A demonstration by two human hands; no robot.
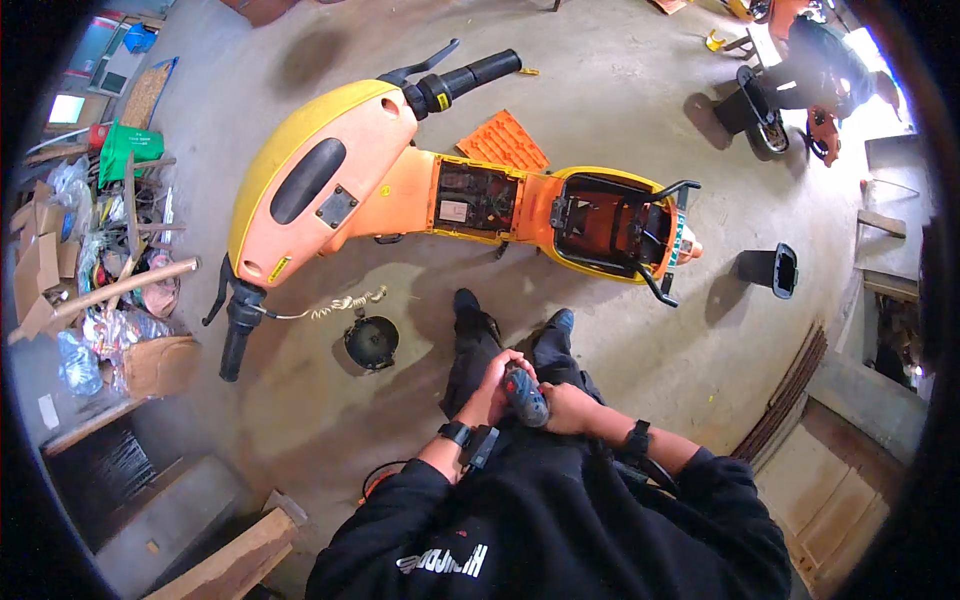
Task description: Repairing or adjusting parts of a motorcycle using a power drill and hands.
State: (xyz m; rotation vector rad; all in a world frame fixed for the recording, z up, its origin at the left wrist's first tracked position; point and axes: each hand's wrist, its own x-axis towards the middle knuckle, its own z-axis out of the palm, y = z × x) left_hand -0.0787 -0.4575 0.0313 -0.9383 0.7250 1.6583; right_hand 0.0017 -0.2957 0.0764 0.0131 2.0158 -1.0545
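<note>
Concrete floor (pixel 655 375), wide around scooter (pixel 365 145), clutter (pixel 160 367) edging left — hands (pixel 569 409) holding tool (pixel 526 398)

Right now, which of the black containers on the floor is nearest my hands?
The round container, left of centre; the boxy ones on the right are farther away.

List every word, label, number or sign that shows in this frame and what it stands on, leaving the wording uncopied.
Black top: large white lettering on the front.
Green bag: small white print, too small to read.
Scooter: yellow stickers, too small to read.
Scooter's open compartment: white label, too small to read.
Scooter's tail: green-and-white marking, unreadable.
Power tool: no readable marking.
</note>
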